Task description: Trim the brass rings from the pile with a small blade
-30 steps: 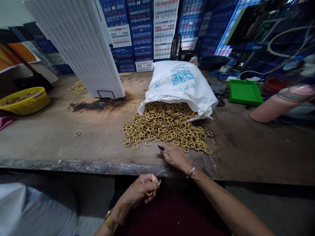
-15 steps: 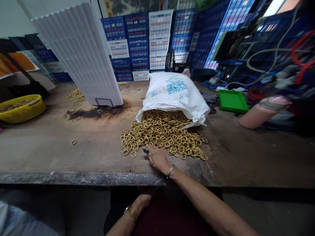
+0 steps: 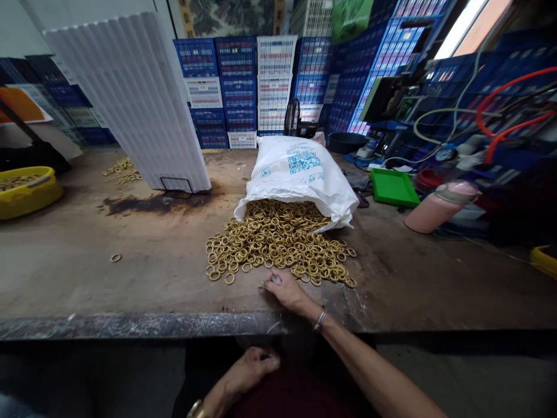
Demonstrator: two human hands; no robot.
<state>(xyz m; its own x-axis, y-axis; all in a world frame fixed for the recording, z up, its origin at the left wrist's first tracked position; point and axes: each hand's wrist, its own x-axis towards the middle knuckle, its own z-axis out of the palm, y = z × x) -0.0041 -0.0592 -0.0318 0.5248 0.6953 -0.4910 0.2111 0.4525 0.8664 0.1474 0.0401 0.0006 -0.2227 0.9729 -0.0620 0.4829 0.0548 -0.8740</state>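
Brass-coloured rings (image 3: pixel 278 244) spill in a pile from the mouth of a white woven sack (image 3: pixel 300 168) lying on its side on the table. My right hand (image 3: pixel 287 290) is at the front edge of this pile, its fingers curled and pressed together. Something small and pale shows at those fingertips, too unclear to name. Below the table's front edge, over my lap, my left hand (image 3: pixel 250 368) is closed with the thumb against the fingers. What it holds, if anything, is hidden. One loose ring (image 3: pixel 115 258) lies apart to the left.
A white corrugated panel (image 3: pixel 139 104) stands in a black wire stand (image 3: pixel 176 187). A yellow tub (image 3: pixel 30 197) sits at far left, with a small heap of rings (image 3: pixel 122 172) behind the panel. To the right are a green tray (image 3: pixel 394 188) and a pink bottle (image 3: pixel 437 208). Crates (image 3: pixel 237 90) line the back.
My right hand has drawn back slightly from the pile toward me, its fingers curling in. My left hand has come further into view below the table edge. The camera view has shifted.
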